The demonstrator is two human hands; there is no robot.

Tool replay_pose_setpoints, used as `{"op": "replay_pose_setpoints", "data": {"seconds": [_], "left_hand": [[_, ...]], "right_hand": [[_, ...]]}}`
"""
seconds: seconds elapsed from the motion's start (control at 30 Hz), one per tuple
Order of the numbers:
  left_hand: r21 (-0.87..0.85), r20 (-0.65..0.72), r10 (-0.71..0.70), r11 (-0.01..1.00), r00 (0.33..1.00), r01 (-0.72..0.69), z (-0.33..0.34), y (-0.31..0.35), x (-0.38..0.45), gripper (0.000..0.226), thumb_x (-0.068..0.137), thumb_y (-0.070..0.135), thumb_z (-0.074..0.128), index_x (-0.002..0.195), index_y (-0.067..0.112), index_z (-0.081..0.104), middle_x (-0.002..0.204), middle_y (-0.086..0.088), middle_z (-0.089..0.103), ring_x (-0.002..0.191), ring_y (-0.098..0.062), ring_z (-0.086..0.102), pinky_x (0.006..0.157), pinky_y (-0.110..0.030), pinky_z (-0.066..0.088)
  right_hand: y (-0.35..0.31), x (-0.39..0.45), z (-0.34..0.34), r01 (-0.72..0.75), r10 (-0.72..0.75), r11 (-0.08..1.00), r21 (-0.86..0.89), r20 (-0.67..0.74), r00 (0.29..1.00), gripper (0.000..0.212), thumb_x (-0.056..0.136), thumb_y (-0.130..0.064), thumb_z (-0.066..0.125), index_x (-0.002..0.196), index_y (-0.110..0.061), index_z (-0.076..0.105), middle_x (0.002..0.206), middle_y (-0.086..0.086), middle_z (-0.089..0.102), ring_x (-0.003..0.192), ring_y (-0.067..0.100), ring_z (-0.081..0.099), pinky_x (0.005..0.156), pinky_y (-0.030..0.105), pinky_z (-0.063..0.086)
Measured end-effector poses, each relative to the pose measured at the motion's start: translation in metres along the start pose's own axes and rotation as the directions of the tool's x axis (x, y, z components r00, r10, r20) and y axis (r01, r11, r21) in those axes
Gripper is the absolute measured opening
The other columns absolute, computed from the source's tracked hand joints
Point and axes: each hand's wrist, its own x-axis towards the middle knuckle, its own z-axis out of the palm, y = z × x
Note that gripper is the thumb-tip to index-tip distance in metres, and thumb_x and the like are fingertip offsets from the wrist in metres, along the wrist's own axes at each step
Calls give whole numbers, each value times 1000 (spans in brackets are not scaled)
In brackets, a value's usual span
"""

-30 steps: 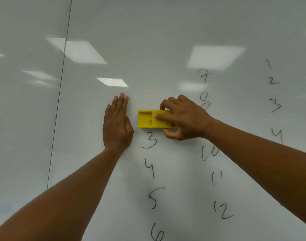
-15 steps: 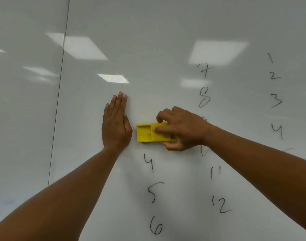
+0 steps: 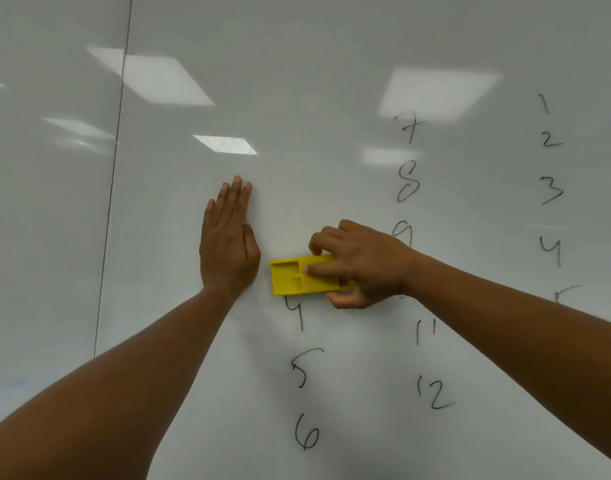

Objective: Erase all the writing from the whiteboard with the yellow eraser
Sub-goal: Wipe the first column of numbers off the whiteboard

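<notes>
The yellow eraser [image 3: 306, 275] lies flat against the whiteboard [image 3: 332, 46], long side across, gripped by the right hand [image 3: 363, 265]: fingers curl over its upper edge, one finger presses along its back, and the thumb pinches from beneath. Compared with a second ago it has slid down the column of digits; the 3 that stood below it then is gone, and its lower edge now touches the top of the 4 [image 3: 295, 311]. That suggests the person is wiping this column from the top down, with the 4 next in line.

Just beside the eraser's free end, the left hand [image 3: 228, 244] rests flat on the board, fingers straight and pressed together, in the same place as before, apparently as a brace.

Below the right hand the 5 [image 3: 304, 367] and 6 [image 3: 306, 433] remain. Past its wrist runs a column from 7 to 12, partly hidden by the hand, and farther right another column of digits. Most of the writing remains.
</notes>
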Motion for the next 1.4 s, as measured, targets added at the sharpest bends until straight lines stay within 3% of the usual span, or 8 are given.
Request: {"op": "replay_pose_setpoints", "data": {"seconds": [0.13, 0.27, 0.53, 0.77, 1.0, 1.13, 1.27, 1.4], "left_hand": [[1, 6, -2, 1000, 1000, 2, 1, -1, -3, 60, 98, 8, 34, 157, 15, 32, 165, 1, 27, 154, -12, 16, 127, -34, 10], [-7, 6, 0, 1000, 1000, 0, 1, -3, -3, 59, 99, 8, 33, 157, 16, 31, 165, 2, 26, 155, -12, 15, 127, -36, 11], [-5, 2, 7, 1000, 1000, -7, 0, -2, -7, 57, 99, 10, 33, 156, 14, 33, 164, -2, 28, 154, -16, 18, 127, -36, 12], [2, 21, -2, 1000, 1000, 1, -2, -2, -12, 60, 98, 8, 32, 157, 15, 31, 165, -1, 26, 155, -14, 15, 127, -39, 12], [8, 16, 8, 1000, 1000, -8, -1, -4, -18, 57, 100, 9, 32, 157, 14, 31, 165, -2, 27, 155, -16, 16, 126, -41, 14], [0, 12, 10, 1000, 1000, -10, -1, -5, -20, 57, 100, 8, 32, 157, 15, 32, 165, -1, 27, 155, -15, 16, 127, -39, 13], [2, 14, 9, 1000, 1000, -9, -1, -6, -20, 57, 100, 11, 30, 157, 16, 31, 165, 0, 26, 155, -14, 15, 127, -39, 12], [8, 18, 11, 1000, 1000, -12, -1, -5, -23, 57, 101, 10, 31, 158, 15, 30, 166, -1, 26, 155, -14, 15, 127, -39, 12]], "right_hand": [[6, 0, 0, -130, 125, 991, -43, -109, 986, 40, 78, -44, 62, 109, -19, 66, 104, 11, 58, 83, 27, 52, 69, 34, 37], [14, 1, -3, -378, 375, 925, 40, -250, 893, 40, 78, -40, 65, 111, -17, 68, 101, 13, 59, 83, 30, 54, 66, 34, 37], [-3, -4, 4, -12, 10, 999, -38, -73, 997, 38, 81, -42, 61, 111, -19, 65, 102, 11, 58, 82, 27, 52, 68, 33, 36], [6, 1, -6, -422, 397, 906, -36, -274, 876, 40, 77, -37, 68, 109, -14, 69, 94, 15, 59, 77, 32, 54, 64, 36, 39], [-19, -4, 8, -7, 4, 999, -37, -74, 997, 36, 80, -39, 64, 109, -17, 67, 97, 12, 57, 80, 28, 52, 65, 34, 38], [-16, -1, 7, -167, 153, 983, -75, -167, 974, 38, 78, -38, 65, 109, -16, 68, 95, 13, 59, 79, 30, 53, 65, 35, 39], [-4, 4, -3, -490, 470, 872, 6, -292, 833, 41, 74, -36, 70, 110, -16, 69, 94, 15, 60, 80, 33, 55, 63, 36, 40], [-10, -1, 1, -330, 327, 944, 32, -252, 911, 42, 74, -35, 74, 110, -13, 69, 96, 16, 60, 79, 33, 55, 63, 36, 44]]}}
